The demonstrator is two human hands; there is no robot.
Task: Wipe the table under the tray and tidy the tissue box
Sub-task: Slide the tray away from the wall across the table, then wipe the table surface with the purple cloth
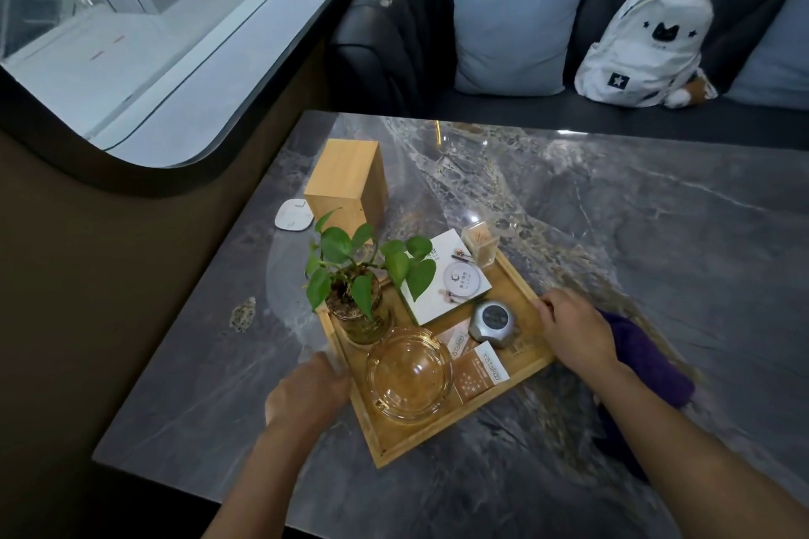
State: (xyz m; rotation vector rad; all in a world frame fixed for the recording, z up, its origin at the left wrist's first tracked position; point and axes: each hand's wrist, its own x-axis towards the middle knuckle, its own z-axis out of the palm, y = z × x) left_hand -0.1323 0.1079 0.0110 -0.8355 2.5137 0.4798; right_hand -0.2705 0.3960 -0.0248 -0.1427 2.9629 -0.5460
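A wooden tray (516,278) sits on the grey marble table (634,210). It carries a potted green plant (359,276), a glass ashtray (409,372), a white booklet (451,280), a toothpick holder (481,247), a round silver device (494,322) and small packets (479,372). My left hand (306,392) grips the tray's left rim. My right hand (573,328) grips its right rim. A purple cloth (643,359) lies on the table under my right wrist. The wooden tissue box (346,179) stands upright behind the tray, at the table's left edge.
A small white pad (294,214) lies left of the tissue box. Behind the table is a dark sofa (394,26) with a light blue cushion (512,31) and a white backpack (648,44). A window (131,13) fills the left wall.
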